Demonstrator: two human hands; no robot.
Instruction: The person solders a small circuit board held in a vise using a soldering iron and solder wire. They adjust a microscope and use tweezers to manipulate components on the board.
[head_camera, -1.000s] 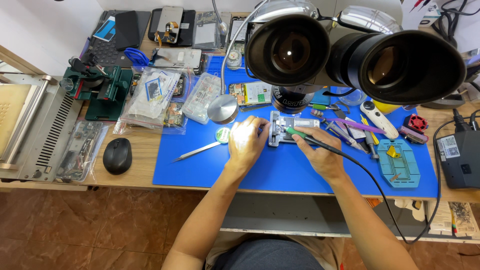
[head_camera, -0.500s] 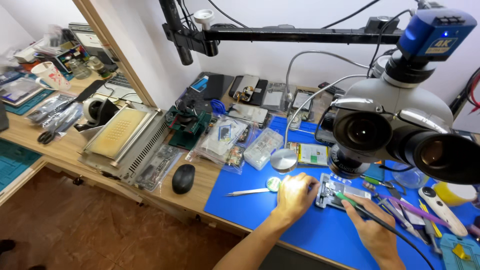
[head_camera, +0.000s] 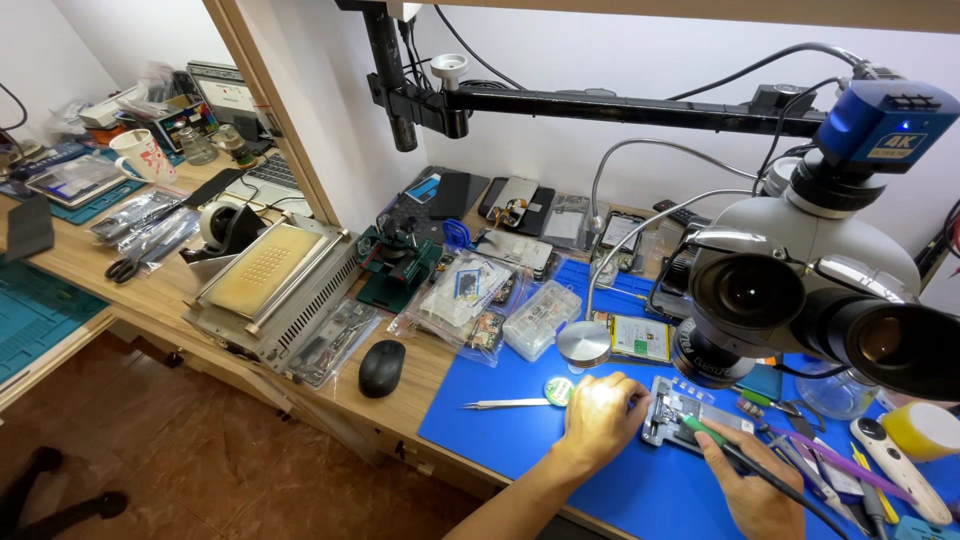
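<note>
Still both hands (head_camera: 600, 415) on holder (head_camera: 672, 412).

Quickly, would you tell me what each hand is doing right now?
Left hand: resting palm-down at the metal holder, holding nothing visible.
Right hand: closed around a green-tipped soldering iron.

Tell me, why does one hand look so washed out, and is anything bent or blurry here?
Head view: a bright lamp overexposes the left hand, bleaching its detail; the right hand, holding a thin black tool, is evenly lit. The wide lens bows the wooden post, and the microscope looms large.
</note>
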